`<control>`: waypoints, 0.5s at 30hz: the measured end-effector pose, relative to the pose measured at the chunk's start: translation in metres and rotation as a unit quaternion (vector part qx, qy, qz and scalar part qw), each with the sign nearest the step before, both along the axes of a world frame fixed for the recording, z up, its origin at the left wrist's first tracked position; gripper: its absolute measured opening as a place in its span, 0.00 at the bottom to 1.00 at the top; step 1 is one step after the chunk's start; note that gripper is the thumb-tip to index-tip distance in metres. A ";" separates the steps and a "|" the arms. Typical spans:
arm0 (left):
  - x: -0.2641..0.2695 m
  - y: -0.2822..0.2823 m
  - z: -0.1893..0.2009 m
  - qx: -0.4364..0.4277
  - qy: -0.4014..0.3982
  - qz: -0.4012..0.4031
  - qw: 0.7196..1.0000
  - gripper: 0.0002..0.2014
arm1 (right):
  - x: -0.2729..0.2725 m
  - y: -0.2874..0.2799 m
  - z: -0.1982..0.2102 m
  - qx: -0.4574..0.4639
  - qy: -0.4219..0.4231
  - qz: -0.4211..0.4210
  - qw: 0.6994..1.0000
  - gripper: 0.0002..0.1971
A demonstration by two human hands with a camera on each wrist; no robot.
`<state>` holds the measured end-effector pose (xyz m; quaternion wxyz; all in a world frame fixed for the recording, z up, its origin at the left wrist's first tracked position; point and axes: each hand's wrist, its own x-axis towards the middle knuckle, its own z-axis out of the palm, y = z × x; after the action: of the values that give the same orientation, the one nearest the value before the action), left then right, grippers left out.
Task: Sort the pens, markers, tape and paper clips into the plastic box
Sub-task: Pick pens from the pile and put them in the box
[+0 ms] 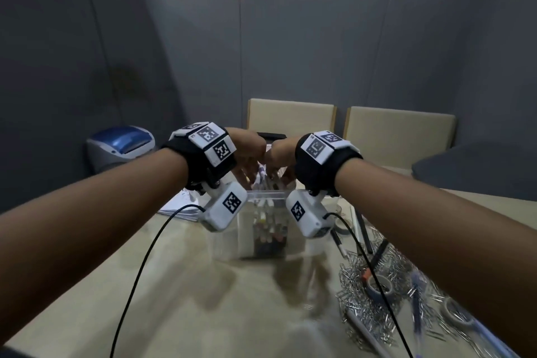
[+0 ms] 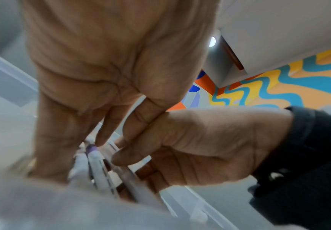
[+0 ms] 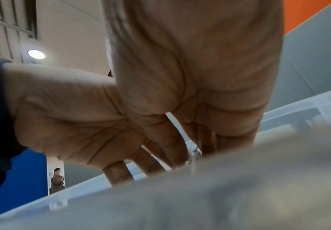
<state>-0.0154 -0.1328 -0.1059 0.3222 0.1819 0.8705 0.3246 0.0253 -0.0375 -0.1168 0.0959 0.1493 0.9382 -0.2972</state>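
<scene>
A clear plastic box [image 1: 229,229] stands mid-table with a bundle of pens and markers [image 1: 263,180] upright inside it. Both hands meet over the box's top. My left hand [image 1: 247,173] reaches down on the bundle's left, and my right hand [image 1: 280,173] on its right. In the left wrist view the left hand [image 2: 76,158] has pen tops [image 2: 99,168] between thumb and fingers, one fingertip [image 2: 101,140] on a purple cap. The right hand [image 2: 137,168] curls thumb and fingers round the same pens. The right wrist view shows both sets of fingers [image 3: 180,149] dipping behind the blurred box rim [image 3: 160,194].
A heap of paper clips [image 1: 354,279] lies at the right, with tape rolls [image 1: 382,285] and loose pens [image 1: 417,302] among it. Papers [image 1: 177,206] lie left of the box. A grey-blue printer [image 1: 120,145] sits far left. Grey partitions ring the table.
</scene>
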 end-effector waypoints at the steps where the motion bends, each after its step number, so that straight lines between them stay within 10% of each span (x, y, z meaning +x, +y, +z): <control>1: 0.002 0.002 0.000 0.010 0.004 -0.006 1.000 0.09 | -0.001 0.001 -0.001 -0.009 -0.010 0.002 1.000 0.07; 15: 0.035 0.026 0.026 -0.015 0.294 -0.010 0.956 0.12 | 0.054 0.050 0.029 -0.160 0.176 -0.035 0.971 0.12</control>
<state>0.0192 -0.1065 -0.0801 0.0578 0.2729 0.9296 0.2409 0.0798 0.0128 -0.0874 -0.0584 0.1098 0.8747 -0.4685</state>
